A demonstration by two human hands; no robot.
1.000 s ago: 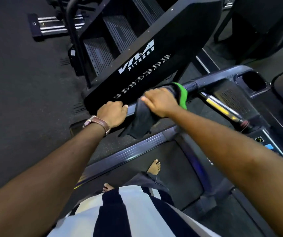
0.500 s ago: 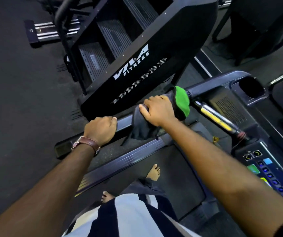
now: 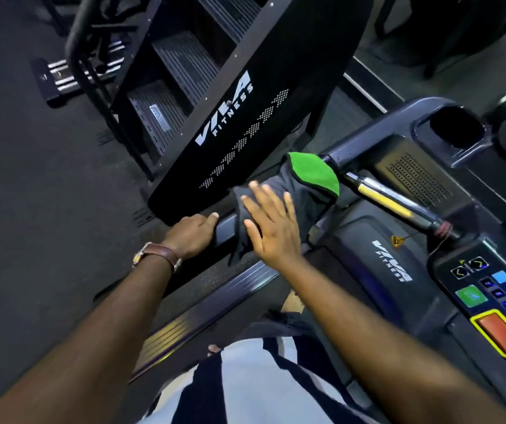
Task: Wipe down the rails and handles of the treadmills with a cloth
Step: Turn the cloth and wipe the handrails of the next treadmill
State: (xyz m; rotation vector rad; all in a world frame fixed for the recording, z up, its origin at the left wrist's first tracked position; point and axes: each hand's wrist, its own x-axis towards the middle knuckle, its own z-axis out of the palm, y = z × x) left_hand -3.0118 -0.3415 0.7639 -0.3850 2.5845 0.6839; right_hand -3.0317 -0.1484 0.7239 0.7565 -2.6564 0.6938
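Along the rail (image 3: 225, 229), which runs from my gripping left hand (image 3: 195, 234) up-right, the cloth (image 3: 294, 197) lies draped under my right hand's (image 3: 271, 228) flat, spread fingers (image 3: 253, 205), holding nothing.

Soft matt cloth (image 3: 303, 191) — smooth satin-black rail (image 3: 225, 229) — glossy brown leather watch strap (image 3: 164, 251).

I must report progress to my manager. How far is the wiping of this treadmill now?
Done: nothing shows as finished; a wiped surface cannot be told from an unwiped one. In hand: the grey-and-green cloth is draped over the left side rail; the right hand lies on it with fingers spread, and the left hand grips the rail beside it. Left: the yellow-banded handle carries no cloth yet, nor does the curved front bar.
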